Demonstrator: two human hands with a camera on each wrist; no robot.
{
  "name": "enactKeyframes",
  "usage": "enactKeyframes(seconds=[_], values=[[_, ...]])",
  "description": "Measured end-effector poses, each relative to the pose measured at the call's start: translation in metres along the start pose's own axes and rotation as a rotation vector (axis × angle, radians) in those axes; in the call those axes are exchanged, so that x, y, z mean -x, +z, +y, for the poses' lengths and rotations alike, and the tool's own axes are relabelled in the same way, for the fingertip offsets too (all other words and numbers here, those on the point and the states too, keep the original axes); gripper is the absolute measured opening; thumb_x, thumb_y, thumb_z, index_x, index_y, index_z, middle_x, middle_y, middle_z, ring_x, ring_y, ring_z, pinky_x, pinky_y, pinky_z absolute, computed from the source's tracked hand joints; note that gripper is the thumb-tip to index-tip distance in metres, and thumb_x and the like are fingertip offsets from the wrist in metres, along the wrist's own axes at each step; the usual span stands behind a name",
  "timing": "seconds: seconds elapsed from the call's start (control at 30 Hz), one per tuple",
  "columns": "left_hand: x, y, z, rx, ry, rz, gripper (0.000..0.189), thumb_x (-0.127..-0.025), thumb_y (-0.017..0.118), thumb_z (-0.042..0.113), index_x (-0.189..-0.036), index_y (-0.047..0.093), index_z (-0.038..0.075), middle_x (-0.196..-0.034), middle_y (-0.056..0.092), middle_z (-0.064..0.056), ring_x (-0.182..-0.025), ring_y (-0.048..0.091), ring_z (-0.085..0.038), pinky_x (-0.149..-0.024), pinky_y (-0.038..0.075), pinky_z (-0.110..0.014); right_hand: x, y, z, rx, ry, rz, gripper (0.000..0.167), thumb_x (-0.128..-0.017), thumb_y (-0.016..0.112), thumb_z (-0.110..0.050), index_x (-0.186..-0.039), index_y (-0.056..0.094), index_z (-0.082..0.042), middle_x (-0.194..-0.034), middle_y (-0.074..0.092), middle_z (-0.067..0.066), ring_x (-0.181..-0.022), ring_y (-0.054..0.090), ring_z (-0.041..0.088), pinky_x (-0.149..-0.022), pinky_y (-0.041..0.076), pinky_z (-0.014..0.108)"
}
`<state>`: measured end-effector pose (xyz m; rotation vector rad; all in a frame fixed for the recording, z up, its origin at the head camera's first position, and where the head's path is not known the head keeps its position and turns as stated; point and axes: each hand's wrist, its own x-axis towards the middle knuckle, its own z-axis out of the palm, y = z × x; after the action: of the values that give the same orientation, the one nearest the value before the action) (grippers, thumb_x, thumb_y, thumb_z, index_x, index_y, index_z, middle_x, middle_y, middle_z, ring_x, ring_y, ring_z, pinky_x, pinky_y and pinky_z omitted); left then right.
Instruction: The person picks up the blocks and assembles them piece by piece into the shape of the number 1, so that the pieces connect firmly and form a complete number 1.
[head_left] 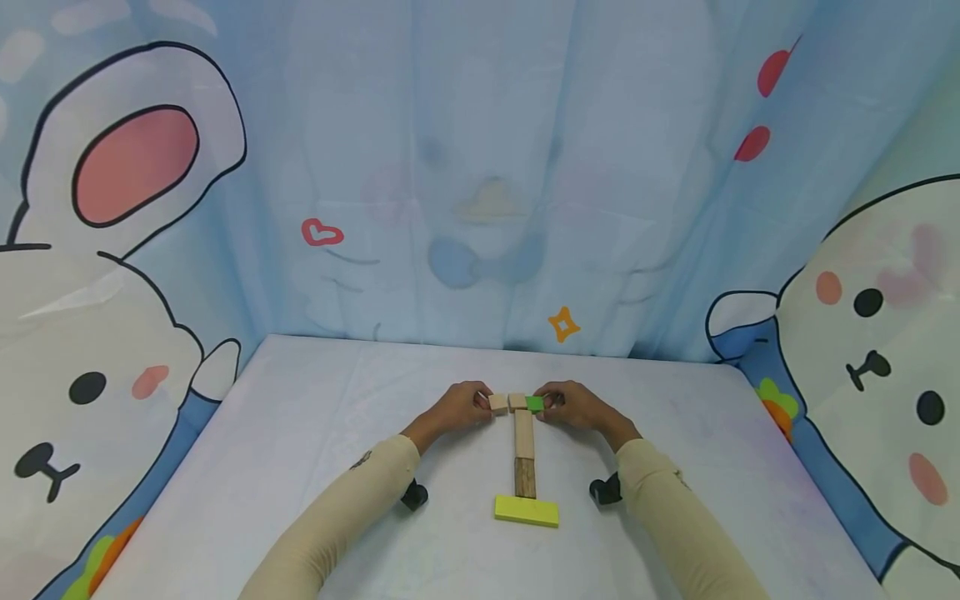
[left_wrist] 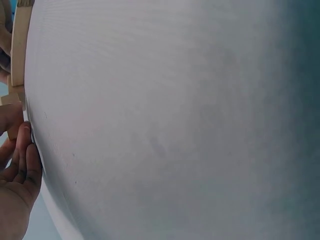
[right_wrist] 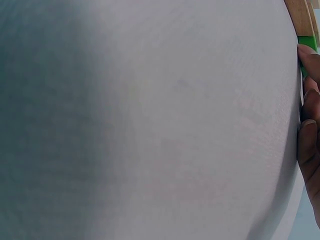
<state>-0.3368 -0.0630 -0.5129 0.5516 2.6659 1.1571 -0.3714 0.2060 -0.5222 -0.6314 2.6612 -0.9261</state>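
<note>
My left hand [head_left: 462, 406] pinches a pale wooden block [head_left: 498, 404] between thumb and fingers, a small gap left of another pale block [head_left: 517, 402]. On the other side, my right hand [head_left: 580, 406] holds a green block [head_left: 535, 403] against that middle block's right side. Below them a long pale block [head_left: 524, 433] runs toward me, followed by a darker wood-grain block [head_left: 525, 478] and a yellow bar [head_left: 527, 511] lying crosswise. In the left wrist view, fingers [left_wrist: 31, 165] partly hide the held block. The right wrist view shows the thumb on the green block [right_wrist: 306, 43].
A white cloth covers the table [head_left: 337, 400]. Behind it hangs a blue curtain [head_left: 480, 125] printed with cartoon animals. Dark devices, one [head_left: 415, 495] at the left wrist and one [head_left: 605, 490] at the right, sit under the sleeves close to the tabletop.
</note>
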Motion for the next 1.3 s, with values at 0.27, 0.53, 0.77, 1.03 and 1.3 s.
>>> enactKeyframes(seconds=[0.27,0.53,0.77,1.03,1.3], values=[[-0.0007,-0.0002,0.0027,-0.002,-0.007,-0.002,0.035,-0.089,0.076,0.011,-0.119,0.064,-0.003,-0.097,0.072,-0.008,-0.086,0.064,-0.014,-0.080,0.052,-0.030,0.0000,-0.0003,-0.0003,0.004,0.014,0.000,0.040,-0.088,0.078,-0.021,-0.123,0.067,-0.005,-0.096,0.064,0.002,-0.087,0.053,0.015,-0.080,0.044,0.033],[-0.0026,0.0009,0.0031,-0.017,0.002,-0.006,0.035,-0.089,0.076,0.011,-0.120,0.064,-0.003,-0.098,0.072,-0.008,-0.088,0.066,-0.014,-0.082,0.053,-0.031,0.0005,-0.0006,0.0004,-0.002,-0.002,-0.004,0.039,-0.089,0.077,-0.020,-0.123,0.067,-0.004,-0.096,0.064,0.003,-0.087,0.052,0.015,-0.080,0.044,0.033],[-0.0047,0.0018,0.0021,-0.036,-0.007,-0.011,0.036,-0.090,0.075,0.012,-0.121,0.064,-0.002,-0.099,0.072,-0.008,-0.088,0.065,-0.014,-0.083,0.052,-0.031,0.0019,-0.0015,-0.0014,-0.011,-0.001,-0.005,0.039,-0.089,0.077,-0.019,-0.123,0.067,-0.004,-0.097,0.064,0.003,-0.087,0.053,0.016,-0.080,0.044,0.033],[-0.0070,0.0026,0.0011,-0.039,0.001,-0.006,0.036,-0.089,0.076,0.012,-0.120,0.064,-0.002,-0.097,0.072,-0.007,-0.087,0.065,-0.014,-0.083,0.052,-0.032,0.0004,-0.0004,0.0007,0.002,0.006,0.003,0.036,-0.089,0.077,-0.019,-0.122,0.068,-0.006,-0.097,0.064,0.003,-0.087,0.053,0.015,-0.078,0.044,0.030],[-0.0067,0.0029,0.0023,-0.036,-0.010,-0.016,0.035,-0.090,0.075,0.013,-0.121,0.064,-0.001,-0.097,0.072,-0.007,-0.087,0.064,-0.013,-0.083,0.052,-0.032,0.0026,-0.0008,0.0023,-0.003,-0.031,0.003,0.036,-0.089,0.077,-0.021,-0.121,0.068,-0.006,-0.097,0.064,0.003,-0.088,0.054,0.015,-0.080,0.044,0.032]])
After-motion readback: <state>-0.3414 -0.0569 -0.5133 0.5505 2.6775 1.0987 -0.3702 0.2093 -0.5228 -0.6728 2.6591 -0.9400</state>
